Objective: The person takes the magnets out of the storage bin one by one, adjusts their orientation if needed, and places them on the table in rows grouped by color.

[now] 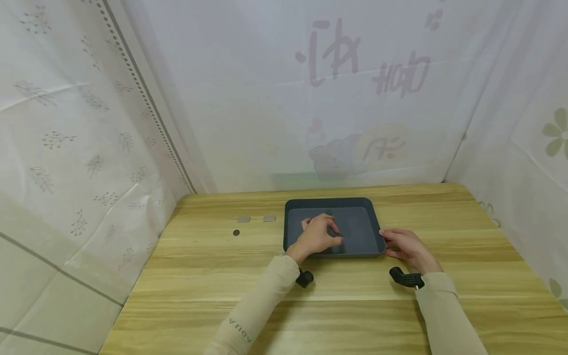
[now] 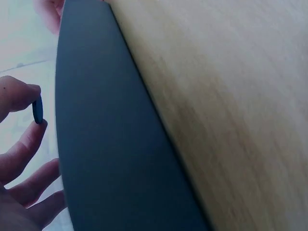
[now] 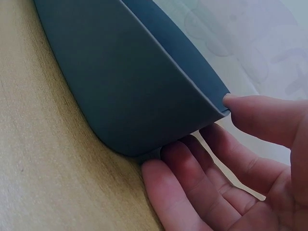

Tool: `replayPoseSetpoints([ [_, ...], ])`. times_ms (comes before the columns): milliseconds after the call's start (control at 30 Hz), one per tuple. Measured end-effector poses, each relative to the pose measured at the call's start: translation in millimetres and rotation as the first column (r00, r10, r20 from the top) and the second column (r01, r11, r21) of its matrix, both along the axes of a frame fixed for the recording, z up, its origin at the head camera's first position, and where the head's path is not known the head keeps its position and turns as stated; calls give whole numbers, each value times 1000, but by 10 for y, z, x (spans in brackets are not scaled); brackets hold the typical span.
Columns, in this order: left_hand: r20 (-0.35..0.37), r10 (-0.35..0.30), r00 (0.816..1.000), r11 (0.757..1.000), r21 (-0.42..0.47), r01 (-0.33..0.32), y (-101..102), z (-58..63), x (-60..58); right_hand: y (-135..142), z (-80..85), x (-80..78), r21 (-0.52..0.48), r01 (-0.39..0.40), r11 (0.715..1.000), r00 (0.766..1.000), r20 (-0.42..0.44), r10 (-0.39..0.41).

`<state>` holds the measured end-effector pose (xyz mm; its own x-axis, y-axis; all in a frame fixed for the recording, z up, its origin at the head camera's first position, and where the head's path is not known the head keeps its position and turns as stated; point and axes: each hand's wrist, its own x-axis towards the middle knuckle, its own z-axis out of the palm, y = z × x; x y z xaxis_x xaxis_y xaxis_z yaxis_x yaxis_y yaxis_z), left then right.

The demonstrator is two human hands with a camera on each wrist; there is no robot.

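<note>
1 disc (image 2: 38, 111) in L hand (image 1: 316, 236) pinch over tray (image 1: 360, 228), R hand (image 1: 407, 247) grip at near-R edge, tbl (image 1: 470, 246) room beyond

In the head view, the left hand (image 1: 317, 235) hides part of the tray (image 1: 358, 229) from us, and the bottom edge cuts off both sleeves (image 1: 259, 303). We find the two grey pieces (image 1: 244, 219) too small to identify.

We see a wood-grained bench (image 1: 186, 281). Toward its far edge sits a dark grey tray (image 1: 359, 231); to the tray's left we find two small grey rectangular pieces (image 1: 269, 218), set apart, and a dark disc (image 1: 236, 232) nearer us.
</note>
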<state>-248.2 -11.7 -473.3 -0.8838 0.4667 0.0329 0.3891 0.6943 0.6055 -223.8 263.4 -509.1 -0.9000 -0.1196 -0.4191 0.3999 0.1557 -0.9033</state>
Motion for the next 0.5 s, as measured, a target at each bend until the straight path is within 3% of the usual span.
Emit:
replayPoseSetpoints([
  [500, -29, 52, 998, 997, 52, -51, -288, 33, -5, 3, -10, -7, 2, 1, 1000, 1000, 0, -1],
])
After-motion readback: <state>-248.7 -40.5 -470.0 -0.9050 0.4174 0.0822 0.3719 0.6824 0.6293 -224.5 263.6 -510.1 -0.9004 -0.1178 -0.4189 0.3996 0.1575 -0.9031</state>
